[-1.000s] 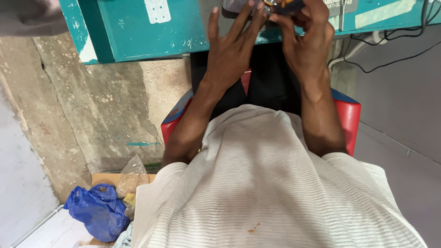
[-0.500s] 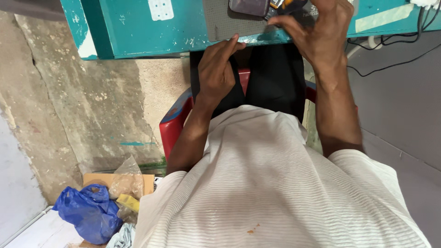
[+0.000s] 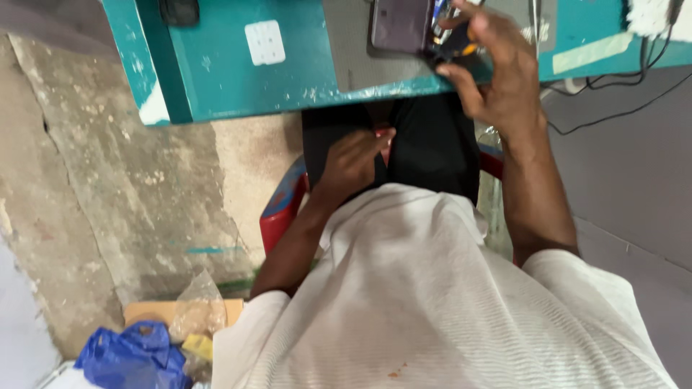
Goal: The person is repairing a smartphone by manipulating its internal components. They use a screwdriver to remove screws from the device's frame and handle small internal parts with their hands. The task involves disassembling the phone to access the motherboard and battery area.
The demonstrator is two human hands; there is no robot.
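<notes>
Two hands, two very different jobs right now. Right hand (image 3: 497, 72) is up at the top centre-right of the frame, fingers curled around a small dark part with orange bits (image 3: 455, 45) sitting just beside a phone (image 3: 401, 25). The phone lies flat on a grey mat (image 3: 353, 57) on the teal table (image 3: 231, 79), right at the near edge. Left hand (image 3: 353, 162) is down in the middle of the frame, loose and holding nothing, resting on the dark trousers (image 3: 432, 144) by the red chair (image 3: 277, 216).

My read on handling: the phone looks like a thin rigid slab with a smooth back, so probably slippery and easy to nudge off that edge. I'd grab it by the long sides, not the face. If it's opened up, which I can't tell from here, it would be fragile too. The little part looks light and fiddly, fingertip pinch only, and I can't tell whether anything ties it to the phone.

Lower left of the frame has a blue bag (image 3: 130, 356) and a clear bag (image 3: 196, 310) on the floor, well apart from everything.
</notes>
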